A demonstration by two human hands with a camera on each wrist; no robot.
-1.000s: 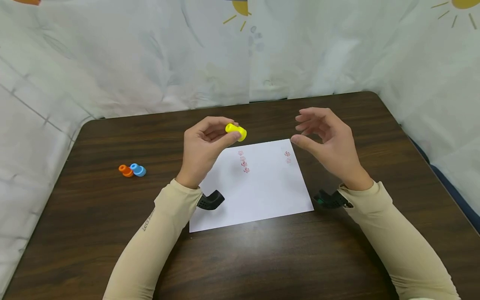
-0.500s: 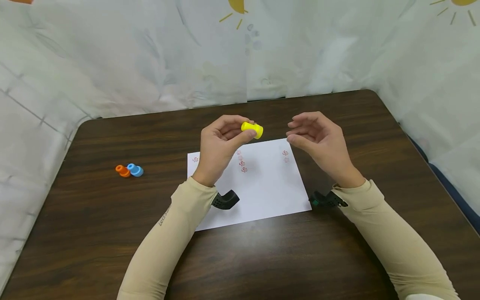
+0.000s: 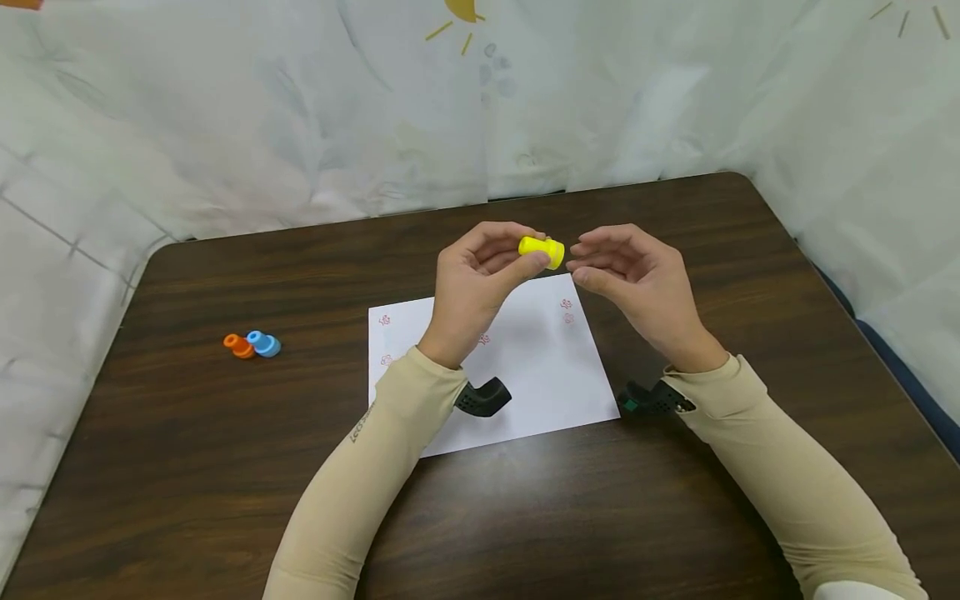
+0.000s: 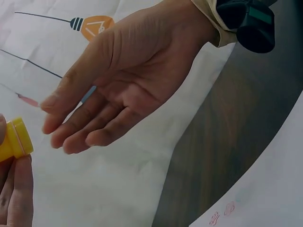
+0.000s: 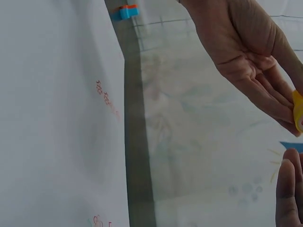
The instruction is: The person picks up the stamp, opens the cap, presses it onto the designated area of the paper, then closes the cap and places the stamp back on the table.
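My left hand (image 3: 474, 287) pinches a small yellow stamp (image 3: 542, 251) between thumb and fingers, above the far edge of a white paper sheet (image 3: 540, 375). The stamp's wide end faces right, toward my right hand (image 3: 641, 287). That hand holds nothing; its fingers are gently bent, thumb apart, just short of the stamp. In the left wrist view, the yellow stamp (image 4: 18, 138) shows at the left edge, near the right hand's fingertips. In the right wrist view, a reddish face shows on the stamp (image 5: 298, 111). Red flower-like prints (image 3: 567, 312) mark the paper, some hidden by my left arm.
An orange stamp (image 3: 238, 346) and a light blue stamp (image 3: 264, 343) stand side by side on the left of the dark wooden table (image 3: 172, 450). A pale printed curtain (image 3: 300, 108) hangs behind the table and along its sides.
My left hand has carried the yellow stamp rightward, closing in on my right hand. The right hand has shifted slightly left. The head view has tilted down a little.
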